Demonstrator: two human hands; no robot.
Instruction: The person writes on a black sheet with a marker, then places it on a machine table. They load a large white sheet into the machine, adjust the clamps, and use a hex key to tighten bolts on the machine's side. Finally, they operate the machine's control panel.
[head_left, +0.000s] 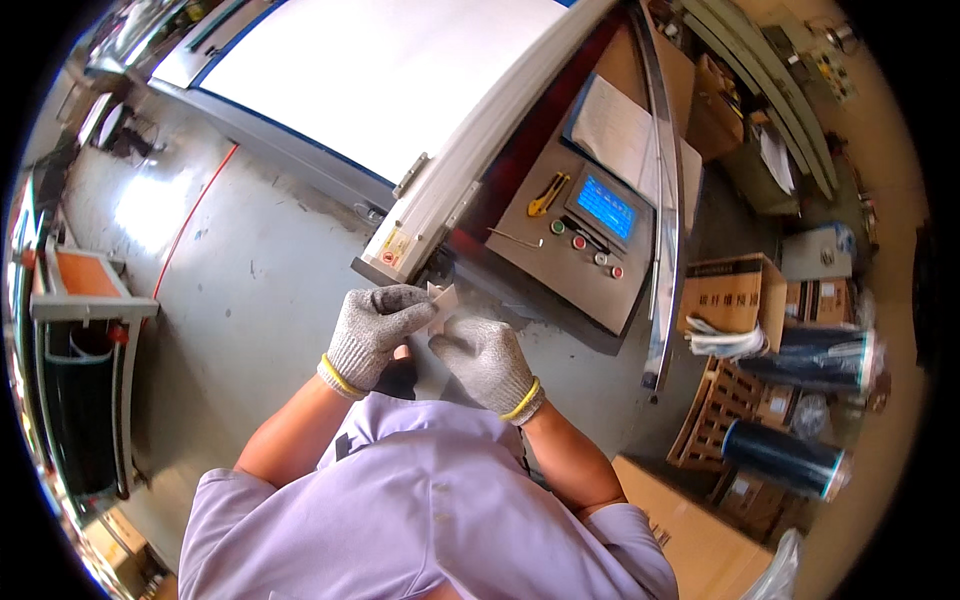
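Note:
Both my hands wear grey knit gloves with yellow cuffs and meet in front of my body. My left hand pinches a small, thin, pale piece with pointed edges, which looks like paper or card. My right hand grips the lower right side of the same piece, fingers curled together. Part of the piece is hidden behind the gloves. Just beyond my hands is the end of a long metal beam on a large machine.
A white machine bed spreads ahead to the left. On the right, a control panel carries a blue screen, buttons and a yellow cutter. Cardboard boxes, dark rolls and a pallet stand far right; a rack stands left.

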